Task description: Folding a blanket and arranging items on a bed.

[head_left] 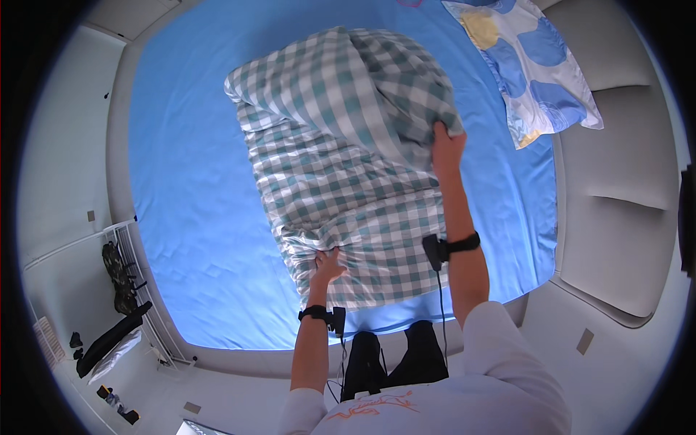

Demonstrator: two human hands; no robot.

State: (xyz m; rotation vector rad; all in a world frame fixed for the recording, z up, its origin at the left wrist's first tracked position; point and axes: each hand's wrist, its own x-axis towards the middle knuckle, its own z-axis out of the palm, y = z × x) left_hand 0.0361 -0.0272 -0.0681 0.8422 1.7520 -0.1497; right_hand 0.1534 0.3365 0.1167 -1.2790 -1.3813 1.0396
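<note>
A green, grey and white checked quilt (341, 174) lies on a bed with a blue sheet (196, 239). Its far part is folded over toward me in a loose, bulging flap. Near the quilt's right edge, my right hand (448, 151) is closed on a bunched piece of that flap, its fingertips partly hidden by the cloth. Close to the near left corner, my left hand (330, 267) rests on the quilt with the fingers apart, beside some wrinkles. Black straps with small boxes and cables circle both my wrists.
A white, blue and yellow pillow (533, 69) lies at the far right against the padded grey headboard (616, 152). At the left, a white metal rack (148, 297) holds dark items. My legs (391, 359) are by the bed's near edge.
</note>
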